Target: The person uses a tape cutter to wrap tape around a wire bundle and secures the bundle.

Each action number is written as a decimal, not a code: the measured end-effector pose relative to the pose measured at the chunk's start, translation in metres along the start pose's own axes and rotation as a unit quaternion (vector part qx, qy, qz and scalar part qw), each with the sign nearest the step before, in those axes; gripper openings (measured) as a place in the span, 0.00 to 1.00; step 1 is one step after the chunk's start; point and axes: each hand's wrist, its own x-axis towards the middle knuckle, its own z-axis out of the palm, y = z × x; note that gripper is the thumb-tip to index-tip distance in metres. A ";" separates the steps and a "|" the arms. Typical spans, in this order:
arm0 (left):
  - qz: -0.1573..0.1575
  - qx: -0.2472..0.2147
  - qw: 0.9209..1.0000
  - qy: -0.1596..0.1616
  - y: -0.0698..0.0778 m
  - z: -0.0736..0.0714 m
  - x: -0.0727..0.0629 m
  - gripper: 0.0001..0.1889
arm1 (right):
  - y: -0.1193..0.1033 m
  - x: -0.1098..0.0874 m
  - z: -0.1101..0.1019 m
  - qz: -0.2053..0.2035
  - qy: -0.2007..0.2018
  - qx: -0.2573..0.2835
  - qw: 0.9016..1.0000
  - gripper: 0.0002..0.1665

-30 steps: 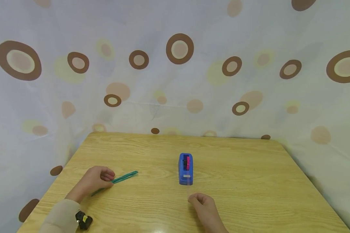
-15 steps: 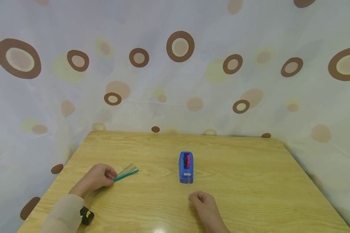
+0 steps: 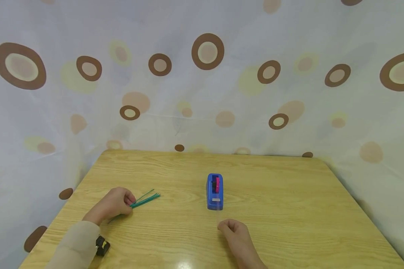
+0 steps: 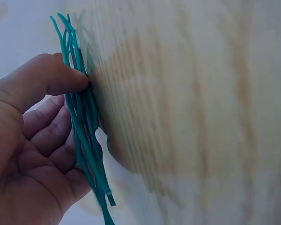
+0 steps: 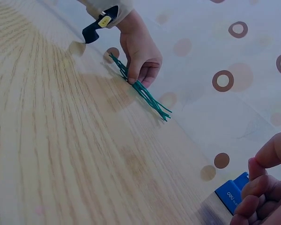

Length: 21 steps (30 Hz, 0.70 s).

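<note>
Circle-patterned cloth point(image 3: 202, 89) backs the worktop point(image 3: 272, 194). The left hand point(image 3: 116, 203) pinches green strands point(image 3: 144, 201); rightward stands the blue tape dispenser point(image 3: 210, 195), its tape strip point(image 3: 218, 215) (barely visible) pinched by the right hand point(image 3: 237, 235). Drawing tape seems the step; next likely calls for a clean tear.

Strands point(image 3: 144, 201): teal green, plain. Dispenser point(image 3: 210, 195): blue; we note pale lettering point(image 5: 231, 197) on its side. Reel point(image 3: 217, 185): bright pink, next to a black hub point(image 3: 213, 185). Cutter point(image 3: 216, 200): silvery. Tape point(image 3: 218, 215): see-through. Surface point(image 3: 272, 194): yellowish wood, which we find streaked with darker grain. Backdrop point(image 3: 171, 22): pale grey-white; we list brown rings with cream or pinkish centres, solid brown spots, soft yellow and tan blots. Sleeve point(image 3: 75, 244): plain cream. Wrist device point(image 3: 103, 246): black, with a yellow patch.
</note>
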 end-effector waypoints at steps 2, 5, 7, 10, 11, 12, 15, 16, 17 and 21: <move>-0.001 0.009 1.000 -0.001 0.002 -0.001 0.001 0.14 | 0.000 0.000 0.000 0.000 -0.001 0.000 1.000 0.14; -0.006 0.020 1.000 -0.003 0.004 -0.001 0.001 0.14 | 0.001 0.001 0.000 -0.001 -0.001 0.001 1.000 0.13; -0.009 0.018 1.000 -0.005 0.004 0.000 0.001 0.14 | 0.001 0.001 0.000 0.002 -0.002 0.003 1.000 0.13; -0.009 0.009 1.000 -0.009 0.004 0.000 0.001 0.15 | 0.000 0.002 -0.001 0.006 -0.001 0.003 1.000 0.13; -0.009 0.007 1.000 -0.012 0.004 0.000 0.001 0.15 | 0.000 0.002 -0.001 0.007 -0.002 0.003 1.000 0.13; -0.011 0.005 1.000 -0.013 0.005 0.000 0.001 0.15 | 0.001 0.002 -0.001 0.008 -0.002 0.003 1.000 0.13; -0.007 0.010 1.000 -0.018 0.005 0.000 0.001 0.15 | 0.001 0.003 -0.001 0.007 -0.003 0.005 1.000 0.13; -0.008 0.009 1.000 -0.019 0.005 0.000 0.001 0.15 | 0.001 0.003 -0.001 0.007 -0.004 0.005 1.000 0.13; -0.008 0.009 1.000 -0.021 0.005 0.000 0.001 0.14 | 0.001 0.003 -0.001 0.007 -0.005 0.005 1.000 0.13; 0.003 0.011 1.000 -0.028 0.003 -0.001 0.000 0.14 | -0.001 0.001 -0.001 0.007 -0.004 0.004 1.000 0.14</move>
